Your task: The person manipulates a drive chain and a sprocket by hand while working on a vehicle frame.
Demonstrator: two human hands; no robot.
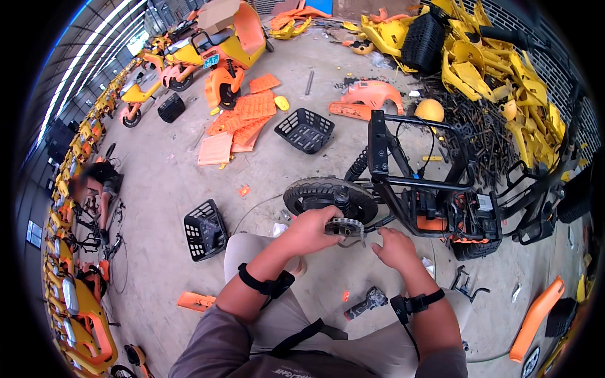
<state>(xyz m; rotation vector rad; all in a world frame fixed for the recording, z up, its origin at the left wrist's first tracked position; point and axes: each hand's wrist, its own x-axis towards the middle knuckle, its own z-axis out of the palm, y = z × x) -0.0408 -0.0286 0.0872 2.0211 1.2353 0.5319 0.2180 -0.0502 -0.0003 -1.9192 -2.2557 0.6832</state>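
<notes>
Far left: a long row of yellow-and-orange scooters (85,318), parked close together; just right of it, a co-worker (104,183), low to the floor. Next, a black slatted basket (206,230) on the concrete; beyond it, flat orange panels (247,120), overlapping in a loose pile, and a second black basket (305,131), open side up, just beside them. Centre: the person's left hand (317,228), thumb and fingers closed on a dark round part with a toothed rim (345,227) — held above the floor, in front of a black-tyred wheel (331,196). Below, one handheld tool (367,303), dark and grey, lying between the legs. Right of the toothed part: the right hand (397,247), fingers loosely bent, near that part; whether it grips anything cannot be told. Beyond this hand, a black tubular scooter frame (428,183), stripped, its battery-side components exposed. Farther right, a heap of yellow body panels (469,69) at the back — and, nearer, one long curved orange panel (535,320) on the floor.
</notes>
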